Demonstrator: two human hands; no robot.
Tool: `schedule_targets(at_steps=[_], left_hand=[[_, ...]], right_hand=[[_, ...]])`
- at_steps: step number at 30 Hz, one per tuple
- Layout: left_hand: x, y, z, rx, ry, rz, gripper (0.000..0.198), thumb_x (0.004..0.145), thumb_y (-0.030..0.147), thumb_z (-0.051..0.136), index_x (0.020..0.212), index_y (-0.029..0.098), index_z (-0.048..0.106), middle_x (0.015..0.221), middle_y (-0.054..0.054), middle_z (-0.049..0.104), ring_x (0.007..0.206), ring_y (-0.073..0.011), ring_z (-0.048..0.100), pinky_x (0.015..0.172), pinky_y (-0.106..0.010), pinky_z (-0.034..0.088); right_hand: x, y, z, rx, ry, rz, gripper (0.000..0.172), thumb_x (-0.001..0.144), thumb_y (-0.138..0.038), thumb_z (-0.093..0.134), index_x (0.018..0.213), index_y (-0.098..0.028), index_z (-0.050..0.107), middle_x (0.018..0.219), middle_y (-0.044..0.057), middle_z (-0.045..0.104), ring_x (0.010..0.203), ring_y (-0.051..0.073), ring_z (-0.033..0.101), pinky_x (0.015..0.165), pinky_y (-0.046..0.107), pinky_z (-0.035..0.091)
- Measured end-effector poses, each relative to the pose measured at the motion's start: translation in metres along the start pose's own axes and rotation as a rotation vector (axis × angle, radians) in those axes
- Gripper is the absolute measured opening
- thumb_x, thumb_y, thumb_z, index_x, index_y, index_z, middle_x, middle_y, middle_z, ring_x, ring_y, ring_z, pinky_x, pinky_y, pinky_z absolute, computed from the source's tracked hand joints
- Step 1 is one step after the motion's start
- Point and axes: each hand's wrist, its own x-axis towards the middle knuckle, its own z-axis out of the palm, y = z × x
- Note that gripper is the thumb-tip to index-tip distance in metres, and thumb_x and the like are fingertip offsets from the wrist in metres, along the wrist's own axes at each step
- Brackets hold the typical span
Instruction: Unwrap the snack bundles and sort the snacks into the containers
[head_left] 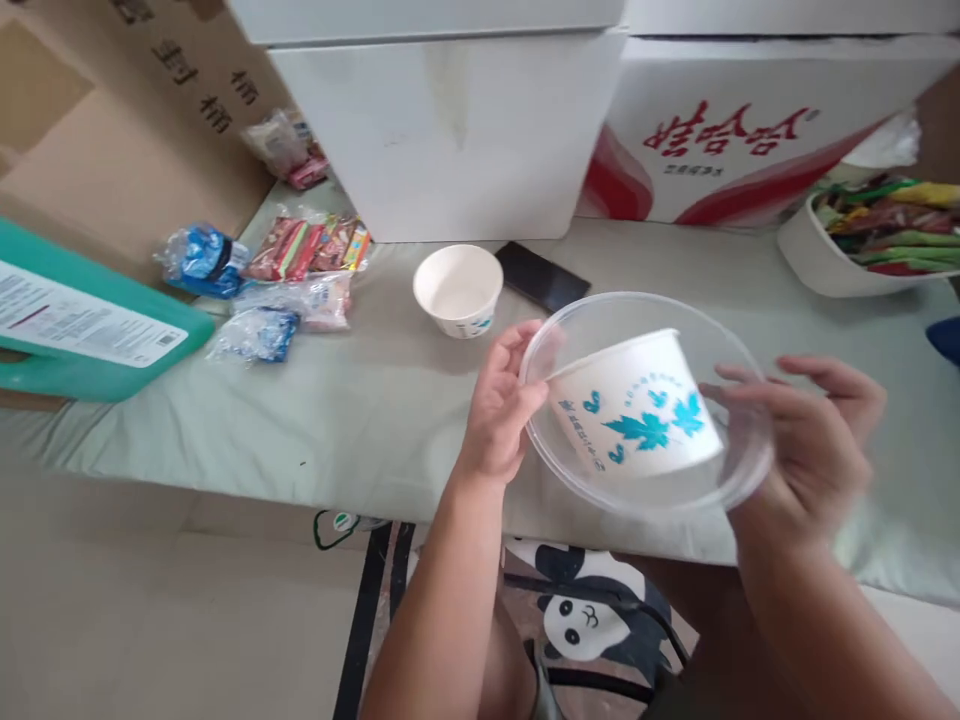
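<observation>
A: State the position of the clear plastic bowl (652,495).
B: It is held above the table (375,430), just behind the front edge. The printed paper bowl (637,405) lies tilted on its side within it.
A: State the grip of the left hand (506,410).
B: Pinching the clear rim: thumb on the near face, fingers behind.
A: And the right hand (806,440)?
B: At the opposite wall, fingers partly spread. The hand is blurred; whether it pinches cannot be told.
A: List items farther from the front edge.
B: A second paper bowl (459,285), upright. Just beside it, a black phone (544,277) lies flat, near the white box (465,130). Wrapped packets (285,250) lie toward the left edge.
</observation>
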Motion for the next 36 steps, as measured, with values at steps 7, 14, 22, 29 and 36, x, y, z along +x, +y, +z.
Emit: schedule_targets(at_steps=[7,14,22,29,36], left_hand=[[0.021,-0.071,0.051,0.190,0.237,0.069,0.046,0.058,0.011,0.062,0.101,0.028,0.070,0.125,-0.002,0.073,0.135,-0.0271,0.061,0.121,-0.048,0.042],[0.037,-0.088,0.058,0.410,0.152,0.176,0.053,0.053,0.014,0.056,0.103,0.028,0.067,0.124,-0.003,0.072,0.127,-0.0289,0.066,0.104,-0.044,0.055],[0.026,-0.090,0.057,0.698,0.050,0.219,0.044,0.057,0.015,0.057,0.098,0.024,0.070,0.104,-0.003,0.068,0.093,-0.0199,0.065,0.081,-0.032,0.051],[0.026,-0.084,0.063,0.710,0.224,0.110,0.013,0.075,0.019,0.059,0.086,0.025,0.058,0.056,0.007,0.036,0.047,-0.0122,0.035,0.050,-0.028,0.027],[0.037,-0.095,0.075,0.561,0.037,0.079,0.022,0.084,0.040,0.067,0.102,0.026,0.067,0.079,0.001,0.063,0.076,-0.0153,0.064,0.074,-0.029,0.053]], right_hand=[[0.000,0.075,-0.040,0.006,-0.215,0.072,0.040,0.090,-0.010,0.053,0.122,-0.026,0.071,0.106,0.008,0.071,0.094,0.021,0.070,0.080,0.039,0.060],[0.017,0.079,-0.054,-0.078,-0.101,-0.072,0.038,0.087,-0.016,0.058,0.123,-0.025,0.065,0.118,0.012,0.070,0.110,0.028,0.067,0.095,0.047,0.056],[0.034,0.049,-0.045,-0.093,-0.413,-0.122,0.037,0.079,-0.022,0.055,0.115,-0.022,0.064,0.106,0.009,0.072,0.099,0.029,0.066,0.093,0.050,0.050],[0.031,0.048,-0.047,0.238,0.022,0.052,0.008,0.095,-0.033,0.055,0.091,-0.025,0.056,0.078,0.000,0.057,0.072,0.018,0.059,0.068,0.034,0.049],[0.027,0.049,-0.054,-0.005,0.369,-0.159,0.004,0.101,-0.032,0.054,0.102,-0.032,0.058,0.083,0.003,0.054,0.079,0.023,0.062,0.072,0.041,0.050]])
